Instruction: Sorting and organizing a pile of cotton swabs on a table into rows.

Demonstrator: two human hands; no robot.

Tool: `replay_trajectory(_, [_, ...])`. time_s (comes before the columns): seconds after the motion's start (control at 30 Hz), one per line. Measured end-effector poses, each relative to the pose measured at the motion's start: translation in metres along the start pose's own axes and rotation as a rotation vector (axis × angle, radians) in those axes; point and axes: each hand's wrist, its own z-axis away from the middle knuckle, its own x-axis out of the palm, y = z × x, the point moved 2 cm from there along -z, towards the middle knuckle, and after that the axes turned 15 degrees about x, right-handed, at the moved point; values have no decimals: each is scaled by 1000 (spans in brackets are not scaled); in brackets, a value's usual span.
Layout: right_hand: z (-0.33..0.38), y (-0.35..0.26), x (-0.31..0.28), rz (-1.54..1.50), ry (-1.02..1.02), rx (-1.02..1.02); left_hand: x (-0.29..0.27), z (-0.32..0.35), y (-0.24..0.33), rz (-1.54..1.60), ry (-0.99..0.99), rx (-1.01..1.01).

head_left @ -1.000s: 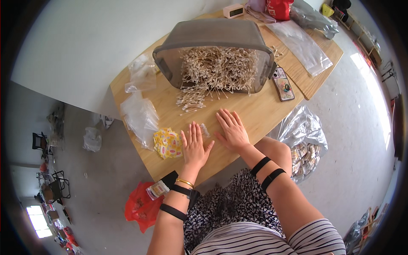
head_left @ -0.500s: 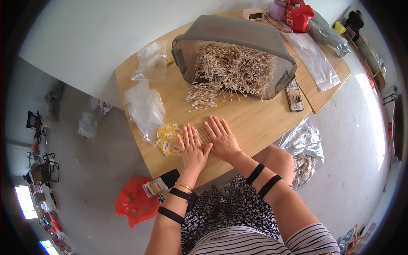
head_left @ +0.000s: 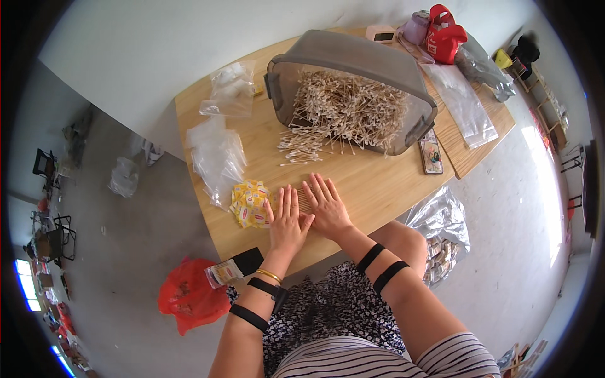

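My left hand [head_left: 288, 222] and my right hand [head_left: 328, 211] lie palm down on the wooden table [head_left: 365, 195], fingers stretched out. Between them a narrow row of thin cotton swabs [head_left: 304, 200] shows, partly hidden under the fingers. My thumbs come close together at the near end of that row. Left of my left hand sits a heap of small yellow-and-white printed slips [head_left: 250, 205]. Beyond my hands a grey plastic bin [head_left: 356, 55] lies on its side, packed with cotton swabs [head_left: 350, 104]. Some loose swabs [head_left: 302, 146] spill from its mouth.
Clear plastic bags [head_left: 217, 157] lie at the table's left edge. A phone [head_left: 432, 156] rests right of the bin. At the back right stand a red bag [head_left: 446, 41] and a small clock [head_left: 380, 34]. Below hang a red bag [head_left: 192, 293] and a silver bag [head_left: 441, 220] of packs.
The whole view has shifted slightly. My hands stay flat around the swab row, with hardly any movement on the table.
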Motion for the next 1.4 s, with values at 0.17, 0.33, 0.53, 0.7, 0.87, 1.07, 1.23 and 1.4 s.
replay_trajectory(0.17, [1, 3, 4, 39, 28, 7, -11, -10, -6, 33, 27, -8])
replay_trajectory(0.33, [3, -1, -2, 53, 55, 9, -9, -20, -17, -20, 47, -3])
replay_trajectory(0.53, [5, -6, -7, -19, 29, 5, -16, -44, -38, -87, 131, -111])
replay_trajectory(0.7, [4, 0, -7, 52, -24, 24, -41, -20, -27, 107, 280, -160])
replay_trajectory(0.87, [2, -1, -4, 38, -28, 12, -57, 82, -34, 154, 353, -324])
replay_trajectory(1.07, [10, 1, -5, 23, -12, -25, -78, 203, -48, 42, 315, -587])
replay_trajectory(1.23, [41, -21, 3, 26, -19, -63, -47, 259, -79, 42, 351, -770])
replay_trajectory(1.4, [85, -61, 25, 119, -103, -119, -14, 249, -93, 640, 614, -957])
